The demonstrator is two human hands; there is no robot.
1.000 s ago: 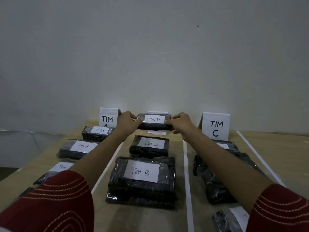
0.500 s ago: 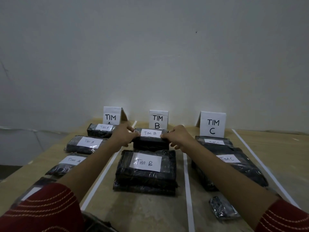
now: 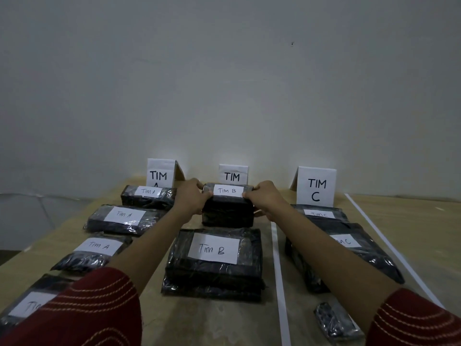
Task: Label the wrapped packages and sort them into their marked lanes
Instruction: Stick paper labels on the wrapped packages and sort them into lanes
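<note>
A small black wrapped package (image 3: 228, 191) with a white "TIM B" label lies on top of another black package (image 3: 227, 217) at the far end of the middle lane. My left hand (image 3: 192, 198) grips its left end and my right hand (image 3: 264, 199) grips its right end. Just behind it stands the TIM B sign (image 3: 233, 174), its lower half hidden by the package. Nearer to me in the same lane lies a large TIM B package (image 3: 214, 255).
The TIM A sign (image 3: 159, 173) heads the left lane, where several labelled packages (image 3: 122, 218) lie in a row. Below the TIM C sign (image 3: 316, 187) lie two TIM C packages (image 3: 349, 250) and a small wrapped package (image 3: 334, 323). White tape strips (image 3: 279, 283) divide the lanes.
Both hands lowered the small TIM B package from the air near the sign onto the far package in the middle lane. They still hold its ends.
</note>
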